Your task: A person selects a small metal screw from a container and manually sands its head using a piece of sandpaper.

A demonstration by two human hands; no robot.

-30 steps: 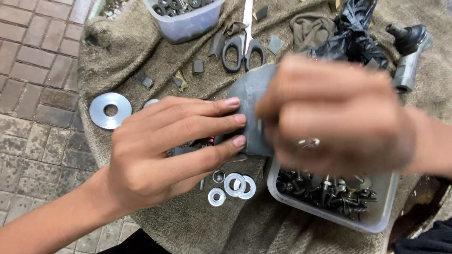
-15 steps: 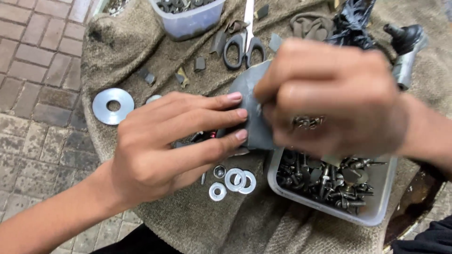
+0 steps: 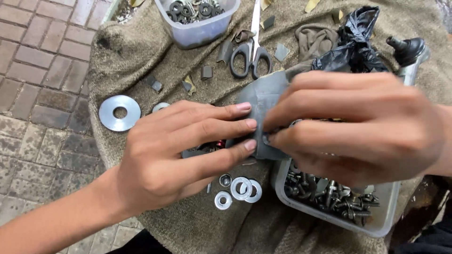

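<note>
My left hand (image 3: 183, 146) lies flat with its fingertips pressing on the edge of a grey rubber sheet (image 3: 261, 101). My right hand (image 3: 353, 124) grips the same sheet from the right, fingers curled over it. Something small and red (image 3: 217, 143) shows under my left fingers, too hidden to identify. Three small steel washers (image 3: 240, 190) and a nut lie on the burlap just below my hands.
A clear tub of bolts and screws (image 3: 339, 200) sits under my right hand. A large washer (image 3: 119, 113) lies at left, scissors (image 3: 252, 51) and rubber scraps behind, a tub of black washers (image 3: 197, 16) at the back, a black bag (image 3: 353, 44) at right. Brick paving (image 3: 33, 94) lies left.
Both hands have stayed on the grey sheet. My right hand has shifted slightly, its fingers now spread further left over the sheet toward my left fingertips.
</note>
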